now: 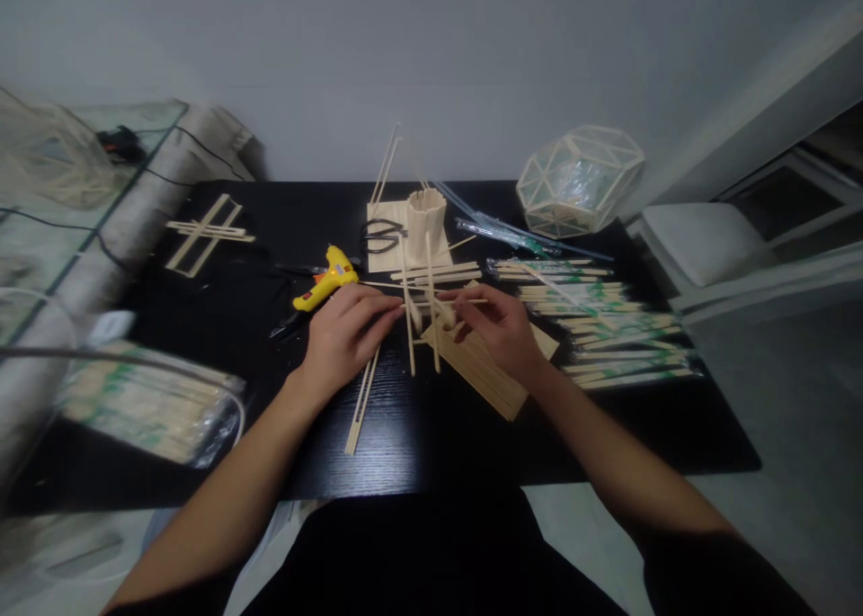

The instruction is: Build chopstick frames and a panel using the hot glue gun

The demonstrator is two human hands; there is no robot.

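A dark counter (472, 459) carries everything here. The biggest thing on it is a faceted stick polyhedron (581, 180) at the back right. Green-marked packets of sticks (613, 328) spread along the right side; a plastic-wrapped bundle (148, 400) lies at the left. A flat slatted panel (485, 364) rests at a slant beneath the right hand (502, 324). At the middle, near the counter's front, is a small stick frame (408, 319), two long sticks joined by a crosspiece. The left hand (354, 328) grasps it by its left side, and the right hand pinches it from the other side. An X-shaped stick piece (206, 233) lies back left. Beyond the hands stands a round stick cup (427, 225), with a yellow glue gun (328, 281) to its left and black-handled pliers (382, 236) between.
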